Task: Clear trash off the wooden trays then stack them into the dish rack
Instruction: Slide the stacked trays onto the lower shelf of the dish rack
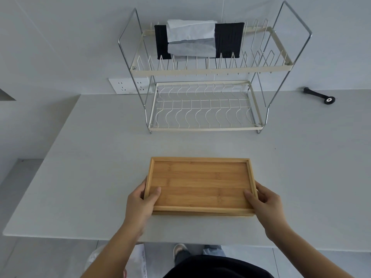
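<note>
Left hand (141,199) and right hand (265,199) each grasp a short end of the tray (200,185), thumbs inside the rim, likely to keep it level for lifting. The tray, bare of trash, sits low on the bench (80,167); the rack (202,109) stands at twelve o'clock, well apart.

A plain kitchen-like room, sparsely fitted. A two-tier wire dish rack (202,77) stands at the back of a pale grey desk (80,157) against a bare white wall. A wall socket (128,86) sits just left of the rack, and grey floor tiles (50,257) lie well below the rack.
</note>
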